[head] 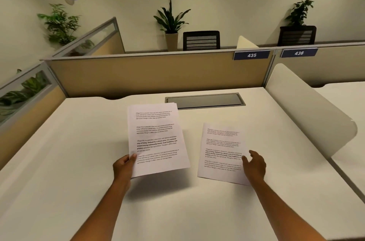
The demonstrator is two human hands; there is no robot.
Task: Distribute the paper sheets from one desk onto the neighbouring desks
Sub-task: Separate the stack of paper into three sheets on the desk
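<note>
A thin stack of printed sheets is held above the white desk, pinched at its lower left corner by the left hand, thumb on top. The paper looks light and floppy, likely to sag or slide apart unless gripped at an edge. A single sheet lies flat on the desk to the right; the right hand rests open-fingered over its right edge, gripping nothing. Beyond stands a partition numbered 435.
</note>
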